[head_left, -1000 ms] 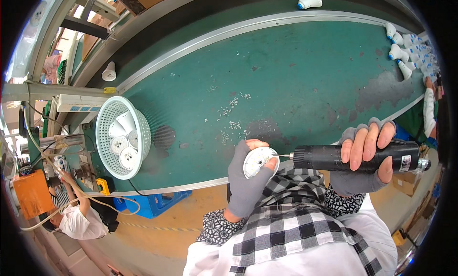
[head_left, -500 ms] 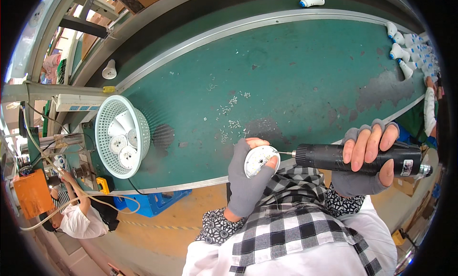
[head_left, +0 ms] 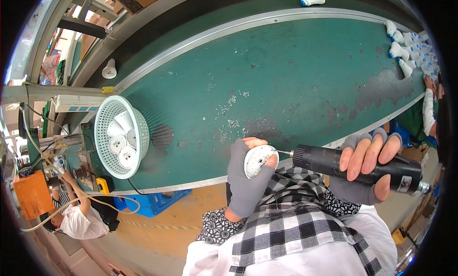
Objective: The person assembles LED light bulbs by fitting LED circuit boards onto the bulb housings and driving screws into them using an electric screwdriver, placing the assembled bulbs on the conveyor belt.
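Note:
My left hand (head_left: 248,185), in a grey fingerless glove, grips a white LED bulb body (head_left: 258,162) with its round circuit board facing up and right. The thumb lies on the board's edge. My right hand (head_left: 365,168), gloved alike, is wrapped round a black electric screwdriver (head_left: 324,160). Its thin bit points left and reaches the upper right rim of the board; whether it sits on a screw is too small to tell. Small screws (head_left: 233,124) lie scattered on the green bench (head_left: 296,76) beyond my left hand.
To the left, a pale green basket (head_left: 139,133) holds several bulb bodies. Many white bulbs (head_left: 400,51) stand at the far right, near a co-worker's arm (head_left: 429,109). Single bulbs lie beyond the metal rail (head_left: 229,29). A blue crate (head_left: 155,203) sits below the bench edge.
The screwdriver has tilted, its rear end dropping slightly while the bit stays near the board's rim. My left hand and the bulb body have hardly moved.

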The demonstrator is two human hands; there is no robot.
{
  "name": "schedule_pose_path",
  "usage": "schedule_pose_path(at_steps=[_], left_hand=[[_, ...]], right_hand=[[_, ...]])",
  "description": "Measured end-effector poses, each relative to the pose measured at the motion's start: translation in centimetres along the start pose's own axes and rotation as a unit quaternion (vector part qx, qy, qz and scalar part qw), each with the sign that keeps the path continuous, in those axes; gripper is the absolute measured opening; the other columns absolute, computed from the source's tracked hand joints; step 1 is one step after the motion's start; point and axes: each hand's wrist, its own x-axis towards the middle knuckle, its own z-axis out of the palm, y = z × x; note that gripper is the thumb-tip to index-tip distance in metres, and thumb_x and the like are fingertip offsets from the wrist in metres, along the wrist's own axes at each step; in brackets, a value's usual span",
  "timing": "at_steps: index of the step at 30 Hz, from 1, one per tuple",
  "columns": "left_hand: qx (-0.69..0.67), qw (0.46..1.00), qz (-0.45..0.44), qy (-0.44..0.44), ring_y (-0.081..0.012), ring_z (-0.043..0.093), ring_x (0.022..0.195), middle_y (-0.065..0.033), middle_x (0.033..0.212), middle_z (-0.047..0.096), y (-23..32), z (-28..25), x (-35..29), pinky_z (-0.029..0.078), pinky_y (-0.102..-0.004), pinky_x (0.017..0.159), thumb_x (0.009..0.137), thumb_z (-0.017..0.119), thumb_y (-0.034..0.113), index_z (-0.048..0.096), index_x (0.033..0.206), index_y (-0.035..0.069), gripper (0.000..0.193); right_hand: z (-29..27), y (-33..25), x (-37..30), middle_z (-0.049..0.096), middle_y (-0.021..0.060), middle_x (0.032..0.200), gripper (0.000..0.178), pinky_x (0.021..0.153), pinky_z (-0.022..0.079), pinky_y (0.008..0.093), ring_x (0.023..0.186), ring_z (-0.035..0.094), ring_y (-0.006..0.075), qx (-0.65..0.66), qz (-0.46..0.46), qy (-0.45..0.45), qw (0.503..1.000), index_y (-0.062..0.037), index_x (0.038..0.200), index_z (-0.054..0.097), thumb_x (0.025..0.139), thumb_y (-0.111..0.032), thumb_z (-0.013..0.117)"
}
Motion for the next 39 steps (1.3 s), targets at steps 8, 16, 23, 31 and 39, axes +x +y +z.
schedule_pose_path(at_steps=[8, 16, 23, 31, 39], left_hand=[[-0.024, 0.999, -0.025, 0.012, -0.0167, 0.057, 0.093, -0.0102, 0.108, 0.054, 0.3, 0.2, 0.1, 0.048, -0.0284, 0.082, 0.079, 0.070, 0.007, 0.058, 0.104, 0.002, 0.029], [0.001, 1.000, -0.012, 0.014, -0.0182, 0.057, 0.095, -0.0108, 0.107, 0.054, 0.2, 0.1, 0.0, 0.047, -0.0299, 0.084, 0.079, 0.071, 0.007, 0.058, 0.105, 0.003, 0.029], [0.021, 0.999, 0.017, 0.032, -0.0099, 0.057, 0.085, -0.0046, 0.098, 0.060, -0.4, 0.6, -0.2, 0.048, -0.0238, 0.074, 0.079, 0.069, 0.008, 0.059, 0.103, 0.003, 0.027], [-0.050, 0.994, -0.089, -0.026, -0.0122, 0.060, 0.089, -0.0068, 0.104, 0.058, -0.1, 0.4, 0.7, 0.050, -0.0262, 0.078, 0.080, 0.069, 0.009, 0.058, 0.107, 0.003, 0.029], [-0.121, 0.968, -0.097, -0.198, -0.0163, 0.059, 0.104, -0.0097, 0.115, 0.059, 1.2, -3.1, 3.1, 0.049, -0.0300, 0.089, 0.082, 0.067, 0.033, 0.049, 0.120, 0.004, 0.052]], right_hand=[[0.5, 0.1, -1.4, 0.052, 0.0104, 0.086, 0.044, 0.071, 0.049, 0.0431, 0.070, 0.060, 0.0239, 0.003, -0.014, -0.040, 0.999, -0.0092, 0.100, 0.035, 0.084, -0.018, 0.075], [1.0, 0.3, -1.6, 0.052, 0.0108, 0.085, 0.043, 0.069, 0.049, 0.0422, 0.069, 0.060, 0.0236, -0.006, -0.013, -0.039, 0.999, -0.0085, 0.100, 0.036, 0.084, -0.017, 0.074], [0.2, 0.8, -0.4, 0.057, 0.0102, 0.085, 0.038, 0.067, 0.049, 0.0420, 0.065, 0.059, 0.0205, -0.028, 0.015, -0.126, 0.992, -0.0083, 0.097, 0.040, 0.082, -0.015, 0.074], [2.1, 0.3, 0.3, 0.057, 0.0072, 0.080, 0.038, 0.066, 0.050, 0.0365, 0.066, 0.060, 0.0188, -0.049, 0.077, -0.007, 0.996, -0.0083, 0.097, 0.044, 0.080, -0.015, 0.077], [0.3, 1.7, 4.5, 0.057, -0.0018, 0.076, 0.043, 0.058, 0.043, 0.0207, 0.065, 0.055, 0.0050, -0.275, 0.420, -0.092, 0.860, -0.0032, 0.112, 0.057, 0.074, -0.007, 0.076]])
